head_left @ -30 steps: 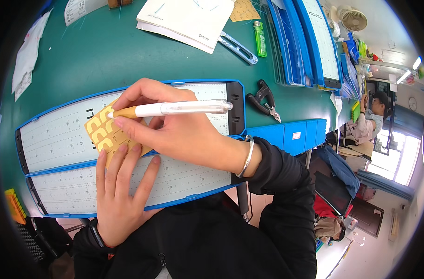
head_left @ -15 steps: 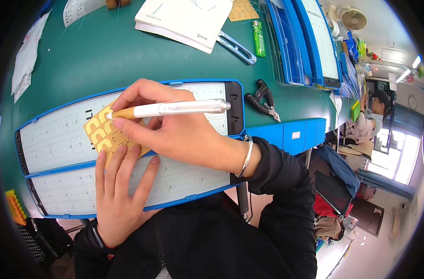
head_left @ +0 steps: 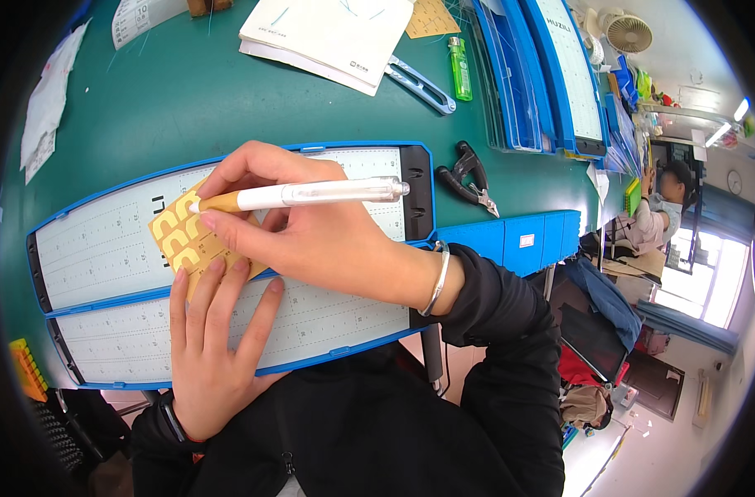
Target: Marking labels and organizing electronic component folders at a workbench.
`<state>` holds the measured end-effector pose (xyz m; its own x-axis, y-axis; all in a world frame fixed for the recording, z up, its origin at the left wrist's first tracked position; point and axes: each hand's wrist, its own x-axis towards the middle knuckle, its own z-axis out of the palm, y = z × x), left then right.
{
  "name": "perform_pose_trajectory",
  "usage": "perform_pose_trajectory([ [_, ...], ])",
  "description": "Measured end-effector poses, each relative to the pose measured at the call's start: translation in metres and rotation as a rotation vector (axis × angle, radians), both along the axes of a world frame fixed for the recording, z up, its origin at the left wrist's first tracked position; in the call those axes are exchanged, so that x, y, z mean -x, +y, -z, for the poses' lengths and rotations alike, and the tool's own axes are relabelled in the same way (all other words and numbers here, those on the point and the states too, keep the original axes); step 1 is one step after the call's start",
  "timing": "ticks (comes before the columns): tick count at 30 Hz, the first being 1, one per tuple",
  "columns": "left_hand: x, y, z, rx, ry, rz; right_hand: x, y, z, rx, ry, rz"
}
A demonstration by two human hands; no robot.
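The right hand (head_left: 307, 215) is closed around a white pen (head_left: 286, 196) with an orange grip, thumb and fingers pinching it near the tip. The gold card (head_left: 183, 236) lies under that tip, just ahead of the left hand (head_left: 216, 364), which is spread flat with several fingertips on the card's near edge. Beneath both hands sits an open blue case (head_left: 96, 261) with white panels; on the desk (head_left: 187, 99), pliers (head_left: 479, 176) rest right of the right hand.

I count the wearer's two hands (head_left: 216, 360) (head_left: 324, 228), one white pen (head_left: 290, 195), one green lighter (head_left: 460, 70) and one clock (head_left: 734, 181).
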<state>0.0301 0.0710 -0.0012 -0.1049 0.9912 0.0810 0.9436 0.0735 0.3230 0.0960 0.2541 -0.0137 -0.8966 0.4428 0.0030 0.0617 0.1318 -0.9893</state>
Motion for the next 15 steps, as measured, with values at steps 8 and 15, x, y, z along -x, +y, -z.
perform_pose_trajectory([
  [8,-0.0003,-0.0004,-0.0003,0.007,-0.03,-0.006,-0.0001,-0.0002,-0.0001,0.008,0.008,-0.001],
  [15,-0.0008,-0.0001,0.0,0.0,-0.04,-0.009,-0.0006,-0.0002,0.0008,0.004,0.016,-0.003],
])
